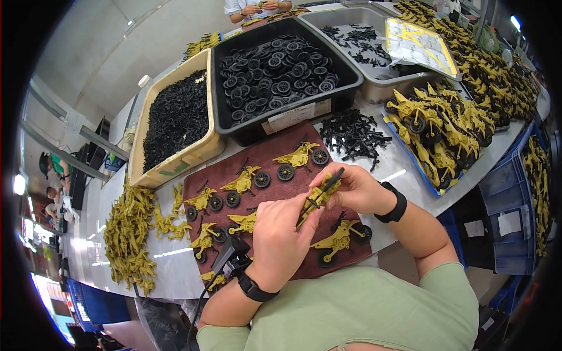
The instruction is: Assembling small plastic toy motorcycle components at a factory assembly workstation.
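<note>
Between my two hands, over a dark red cloth mat [345, 251], is a yellow toy motorcycle [319, 196] with a black wheel at its upper end. My left hand [281, 229] pinches its lower end, near a thin black handlebar-like piece. With thumb and fingertips, my right hand [362, 190] grips the side by the black wheel. Fingers hide part of the toy. On the mat around my hands lie several yellow motorcycle bodies [342, 237] beside loose black wheels [285, 172], some with black parts attached.
Ahead stand a cream bin [137, 158] of small black parts, a black bin [231, 133] of wheels and a grey bin [374, 90]. Yellow parts [129, 234] heap up at left. A blue tray [410, 155] holds assembled motorcycles at right. Another person's hands [260, 8] work beyond.
</note>
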### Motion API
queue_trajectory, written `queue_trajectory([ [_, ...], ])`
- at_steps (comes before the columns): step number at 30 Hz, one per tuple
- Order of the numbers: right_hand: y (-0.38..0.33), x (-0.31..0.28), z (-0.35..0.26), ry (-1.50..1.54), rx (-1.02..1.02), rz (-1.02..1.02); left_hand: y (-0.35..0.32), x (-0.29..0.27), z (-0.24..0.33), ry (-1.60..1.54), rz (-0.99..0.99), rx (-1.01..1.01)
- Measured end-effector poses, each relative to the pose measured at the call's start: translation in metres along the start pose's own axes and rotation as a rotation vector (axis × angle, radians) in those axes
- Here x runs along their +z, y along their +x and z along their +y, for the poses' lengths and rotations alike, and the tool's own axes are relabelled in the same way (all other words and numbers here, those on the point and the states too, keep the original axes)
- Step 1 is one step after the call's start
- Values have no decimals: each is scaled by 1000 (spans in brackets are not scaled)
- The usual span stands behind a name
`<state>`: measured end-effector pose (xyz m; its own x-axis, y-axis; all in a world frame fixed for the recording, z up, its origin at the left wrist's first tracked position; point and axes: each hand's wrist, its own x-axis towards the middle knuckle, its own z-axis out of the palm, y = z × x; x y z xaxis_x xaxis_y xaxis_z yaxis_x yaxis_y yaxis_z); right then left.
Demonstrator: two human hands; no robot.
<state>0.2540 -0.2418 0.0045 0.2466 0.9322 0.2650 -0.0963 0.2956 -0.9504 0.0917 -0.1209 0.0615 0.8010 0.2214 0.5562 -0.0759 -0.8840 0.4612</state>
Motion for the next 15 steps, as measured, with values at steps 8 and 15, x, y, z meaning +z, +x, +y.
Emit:
queue_trajectory([
  [8, -5, 9, 2, -73, -52, 52, 3, -4, -4, -13, -19, 43],
  [15, -5, 10, 0, -41, -90, 80, 6, -11, -11, -123, -70, -22],
])
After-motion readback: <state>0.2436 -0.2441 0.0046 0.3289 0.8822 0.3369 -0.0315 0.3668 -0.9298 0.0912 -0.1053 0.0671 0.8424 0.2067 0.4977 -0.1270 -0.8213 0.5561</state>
